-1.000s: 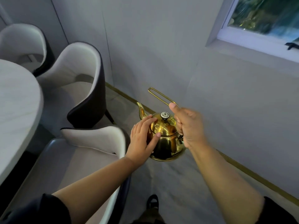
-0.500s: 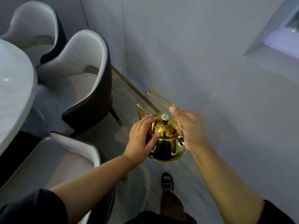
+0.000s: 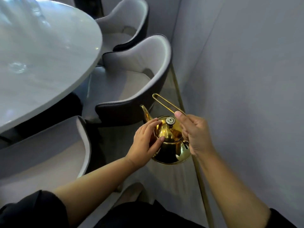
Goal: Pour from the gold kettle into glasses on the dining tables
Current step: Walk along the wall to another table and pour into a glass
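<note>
A shiny gold kettle (image 3: pixel 171 143) hangs in the air in front of me, spout pointing up and left, a silver knob on its lid. My right hand (image 3: pixel 195 135) grips the base of its long gold wire handle. My left hand (image 3: pixel 146 142) rests flat against the kettle's left side, fingers on the lid's edge. The round white dining table (image 3: pixel 41 60) fills the upper left. I see no glasses on the blurred part of the tabletop that shows.
Three grey chairs with dark backs ring the table: one far (image 3: pixel 126 27), one in the middle (image 3: pixel 139 76), one near (image 3: pixel 49 148). A grey wall (image 3: pixel 246 79) with a gold floor strip (image 3: pixel 200 178) runs close on the right. A narrow strip of floor lies between chairs and wall.
The view has swung left toward the table, which now fills much more of the frame; the window is out of sight. Both hands keep the same hold on the kettle.
</note>
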Demonstrator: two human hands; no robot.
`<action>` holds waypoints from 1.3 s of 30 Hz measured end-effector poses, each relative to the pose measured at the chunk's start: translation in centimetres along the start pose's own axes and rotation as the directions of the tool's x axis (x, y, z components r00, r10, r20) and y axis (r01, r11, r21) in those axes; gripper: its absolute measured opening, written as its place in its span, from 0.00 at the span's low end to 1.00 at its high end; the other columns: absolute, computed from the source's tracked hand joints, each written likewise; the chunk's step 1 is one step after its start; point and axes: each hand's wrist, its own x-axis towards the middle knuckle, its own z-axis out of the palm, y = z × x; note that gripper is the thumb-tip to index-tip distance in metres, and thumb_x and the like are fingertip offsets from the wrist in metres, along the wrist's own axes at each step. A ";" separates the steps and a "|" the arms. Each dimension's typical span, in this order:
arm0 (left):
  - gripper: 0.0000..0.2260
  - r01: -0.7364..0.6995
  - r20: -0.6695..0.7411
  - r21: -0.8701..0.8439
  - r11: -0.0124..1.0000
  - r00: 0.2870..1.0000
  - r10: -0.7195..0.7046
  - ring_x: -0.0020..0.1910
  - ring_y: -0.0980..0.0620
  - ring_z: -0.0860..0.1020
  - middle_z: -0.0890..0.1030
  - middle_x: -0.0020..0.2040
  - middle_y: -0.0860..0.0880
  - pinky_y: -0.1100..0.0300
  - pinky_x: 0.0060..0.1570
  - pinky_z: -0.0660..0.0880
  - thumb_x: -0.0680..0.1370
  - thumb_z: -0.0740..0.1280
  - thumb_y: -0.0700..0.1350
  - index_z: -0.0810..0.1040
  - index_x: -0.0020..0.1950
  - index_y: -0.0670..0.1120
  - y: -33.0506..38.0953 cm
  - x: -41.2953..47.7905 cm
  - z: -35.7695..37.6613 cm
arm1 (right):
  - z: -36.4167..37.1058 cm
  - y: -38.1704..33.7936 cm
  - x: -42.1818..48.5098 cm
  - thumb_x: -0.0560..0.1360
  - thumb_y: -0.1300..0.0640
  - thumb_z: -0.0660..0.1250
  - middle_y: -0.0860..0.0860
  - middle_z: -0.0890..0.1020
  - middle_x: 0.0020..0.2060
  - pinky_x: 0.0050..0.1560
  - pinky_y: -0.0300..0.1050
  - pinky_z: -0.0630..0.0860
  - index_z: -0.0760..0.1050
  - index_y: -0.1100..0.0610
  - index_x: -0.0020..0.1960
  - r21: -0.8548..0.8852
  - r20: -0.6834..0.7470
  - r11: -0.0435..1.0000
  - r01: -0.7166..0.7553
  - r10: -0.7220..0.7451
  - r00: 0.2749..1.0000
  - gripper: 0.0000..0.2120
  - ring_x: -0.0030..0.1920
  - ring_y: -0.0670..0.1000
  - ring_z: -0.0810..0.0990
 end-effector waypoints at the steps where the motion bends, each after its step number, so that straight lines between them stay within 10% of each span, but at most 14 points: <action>1: 0.22 0.013 -0.028 0.004 1.000 1.000 -0.013 0.71 0.58 0.60 0.61 0.68 0.63 0.44 0.71 0.60 0.75 0.57 0.62 0.61 0.69 0.60 -0.4 1.0 -0.3 | 0.2 0.1 1.7 0.73 0.51 0.68 0.44 0.64 0.17 0.23 0.33 0.62 0.65 0.51 0.22 0.003 0.037 1.000 -0.007 0.007 0.999 0.23 0.19 0.43 0.60; 18: 0.23 0.281 -0.475 0.012 0.960 0.846 -0.242 0.71 0.59 0.60 0.62 0.70 0.61 0.46 0.70 0.62 0.76 0.59 0.61 0.62 0.70 0.59 -8.7 13.6 -11.2 | 13.6 -0.4 24.4 0.76 0.60 0.66 0.44 0.64 0.16 0.21 0.30 0.62 0.65 0.52 0.20 0.091 0.500 0.990 -0.105 0.046 0.865 0.26 0.17 0.40 0.62; 39: 0.23 0.539 -0.811 -0.118 0.834 0.432 -0.394 0.69 0.53 0.66 0.68 0.71 0.52 0.46 0.67 0.65 0.76 0.58 0.60 0.64 0.70 0.55 -16.6 21.8 -26.7 | 36.1 -2.1 41.5 0.70 0.51 0.71 0.44 0.62 0.17 0.20 0.34 0.57 0.62 0.51 0.21 -0.048 0.888 0.988 -0.148 0.110 0.447 0.24 0.18 0.43 0.57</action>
